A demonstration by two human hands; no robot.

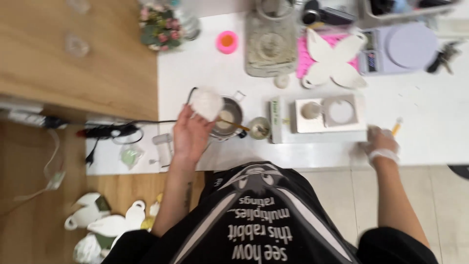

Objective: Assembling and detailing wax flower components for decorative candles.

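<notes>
Right, from the head cam I see my left hand (189, 134) with its grip closed on a white crumpled lump (206, 102), prob tissue or cloth, held over the small metal pot (229, 117) near the front edge of the white table (430, 122). I judge the lump light, soft and squashy, so a loose pinch at its lower edge does it; no fragility worry. Pot looks stiff, maybe slippery; a thin stick (234, 125) lies across its rim. My right hand (382, 144), in a thin clear glove, rests on the table edge beside an orange-tipped pen (396, 126); too blurred, can't tell its grip. Packaging: 1 narrow green-and-white box (277, 120) stands just right of the pot, touching a flat white block mould (330, 113) w/ 1 round hole. Pink round mould (226, 42) sits at the back.
</notes>
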